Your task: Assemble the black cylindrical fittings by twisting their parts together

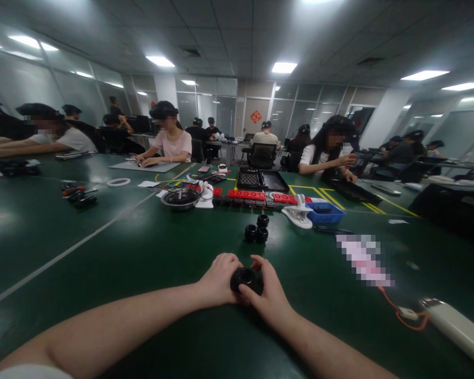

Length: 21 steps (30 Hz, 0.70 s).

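Note:
Between my two hands is a round black wheel-like piece (247,280) with a hole in its top, just above or on the green table (150,273). My left hand (222,279) is closed against its left side, its fingertips partly hidden behind it. My right hand (270,289) wraps the right side, thumb across the near face and fingers around the far edge. Beyond my hands stands a small group of similar black wheel-like pieces, among them a left one (250,233) and a far one (263,220).
Farther off lie a row of red blocks (247,196), a dark round bowl (180,198), white clamps (299,213), a blue bin (326,213) and an open black case (274,181). A white power bank (458,323) with an orange cable is at right. Co-workers sit across the table.

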### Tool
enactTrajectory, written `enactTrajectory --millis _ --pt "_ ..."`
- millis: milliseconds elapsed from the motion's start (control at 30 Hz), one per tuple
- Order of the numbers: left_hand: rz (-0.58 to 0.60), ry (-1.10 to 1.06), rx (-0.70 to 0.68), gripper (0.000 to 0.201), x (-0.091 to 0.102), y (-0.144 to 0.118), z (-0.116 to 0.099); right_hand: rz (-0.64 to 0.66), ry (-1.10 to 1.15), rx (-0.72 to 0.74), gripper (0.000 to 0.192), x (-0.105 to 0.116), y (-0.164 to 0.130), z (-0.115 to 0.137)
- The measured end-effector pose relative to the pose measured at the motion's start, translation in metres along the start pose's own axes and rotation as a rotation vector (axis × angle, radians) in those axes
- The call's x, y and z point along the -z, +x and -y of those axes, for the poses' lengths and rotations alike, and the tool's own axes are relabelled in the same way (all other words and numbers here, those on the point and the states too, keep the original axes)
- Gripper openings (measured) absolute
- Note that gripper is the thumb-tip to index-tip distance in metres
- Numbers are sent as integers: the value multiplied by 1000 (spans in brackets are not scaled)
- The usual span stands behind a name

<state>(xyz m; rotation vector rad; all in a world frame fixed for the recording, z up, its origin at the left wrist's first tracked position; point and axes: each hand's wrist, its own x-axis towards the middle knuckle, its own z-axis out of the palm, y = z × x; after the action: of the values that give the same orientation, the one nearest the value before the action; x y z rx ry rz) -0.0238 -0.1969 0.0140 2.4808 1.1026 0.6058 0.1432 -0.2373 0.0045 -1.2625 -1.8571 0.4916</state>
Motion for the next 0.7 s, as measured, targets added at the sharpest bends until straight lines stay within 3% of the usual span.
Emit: enactTrajectory --millis 200,467,700 --pt "50 -30 -25 36 3 1 -1 27 8 -36 52 0 2 -2" --pt "109 -117 -5 44 -1 3 3 129 90 76 57 9 0 -2" --pt "86 -100 39 37 1 1 1 18 -13 40 56 6 1 2"
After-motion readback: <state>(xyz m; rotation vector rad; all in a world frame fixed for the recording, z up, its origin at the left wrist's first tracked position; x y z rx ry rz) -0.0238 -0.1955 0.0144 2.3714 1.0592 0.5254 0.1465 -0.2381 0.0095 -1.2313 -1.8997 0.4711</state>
